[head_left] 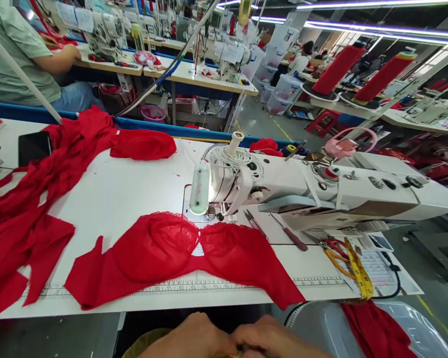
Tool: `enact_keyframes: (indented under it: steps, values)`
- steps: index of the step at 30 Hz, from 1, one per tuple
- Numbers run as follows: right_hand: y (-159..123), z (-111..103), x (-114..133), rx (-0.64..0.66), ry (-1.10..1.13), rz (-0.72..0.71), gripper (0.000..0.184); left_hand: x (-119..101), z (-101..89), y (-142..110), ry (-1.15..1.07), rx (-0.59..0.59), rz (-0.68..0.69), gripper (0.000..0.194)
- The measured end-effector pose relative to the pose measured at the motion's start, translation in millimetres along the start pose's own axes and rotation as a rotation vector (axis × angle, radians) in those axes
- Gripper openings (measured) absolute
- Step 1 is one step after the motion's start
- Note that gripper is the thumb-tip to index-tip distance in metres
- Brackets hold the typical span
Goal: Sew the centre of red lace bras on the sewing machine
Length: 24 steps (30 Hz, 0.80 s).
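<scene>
A red lace bra (153, 253) lies spread out across the front of the white sewing table (130, 184), its cups uppermost. Below the table edge, over my lap, my left hand (199, 335) and my right hand (271, 335) are close together with curled fingers. Whatever they grip is hidden at the bottom of the picture. Neither hand touches the bra. Behind the bra stands a white sewing machine (283, 181) with its lamp (200, 186) lit. Tweezers (254, 222) and a dark-handled pointed tool (291, 232) lie under the machine arm.
Red fabric pieces (56, 174) are heaped at the left beside a black phone (34, 148). Scissors (338, 253) and a yellow tape measure (359, 271) lie at the right. A plastic bin (317, 323) below holds red fabric. Another person (18, 59) sits across the aisle.
</scene>
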State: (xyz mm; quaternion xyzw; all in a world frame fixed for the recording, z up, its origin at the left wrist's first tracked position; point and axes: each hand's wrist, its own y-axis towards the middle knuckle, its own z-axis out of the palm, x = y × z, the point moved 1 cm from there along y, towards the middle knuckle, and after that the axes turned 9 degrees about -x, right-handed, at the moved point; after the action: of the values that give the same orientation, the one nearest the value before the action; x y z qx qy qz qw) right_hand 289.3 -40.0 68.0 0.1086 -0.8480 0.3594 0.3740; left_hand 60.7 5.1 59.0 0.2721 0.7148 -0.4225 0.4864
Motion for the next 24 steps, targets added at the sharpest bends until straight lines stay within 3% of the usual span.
enact_keyframes:
  steps: [3, 7, 11, 14, 16, 19, 24]
  values:
    - [18.1, -3.2, 14.0, -0.023, 0.004, -0.025, 0.027, 2.3, -4.6, -3.9, 0.054, -0.086, -0.010, 0.040]
    - [19.2, -19.6, 20.8, -0.082, -0.020, 0.006, 0.027, 15.9, -15.6, -21.7, 0.256, -0.281, 0.112, 0.026]
    - [19.9, -35.8, 32.0, -0.162, -0.011, -0.061, 0.031, 23.8, -32.6, -35.9, 0.437, -0.626, 0.349, 0.019]
    - [25.6, -40.4, 44.4, -0.172, 0.020, -0.146, 0.031, 26.6, -46.1, -32.7, 0.689, -0.881, 0.527, 0.022]
    - [29.6, -41.7, 51.5, -0.192, 0.035, -0.195, 0.028, 30.7, -51.7, -25.5, 0.897, -0.941, 0.589, 0.027]
    - [35.6, -43.7, 57.3, -0.202, 0.090, -0.229, 0.026, 41.9, -51.5, -15.0, 1.129, -0.902, 0.617, 0.035]
    - [49.1, -44.9, 55.1, -0.219, 0.138, -0.245, 0.026, 58.4, -39.5, -8.9, 1.078, -1.036, 0.538, 0.034]
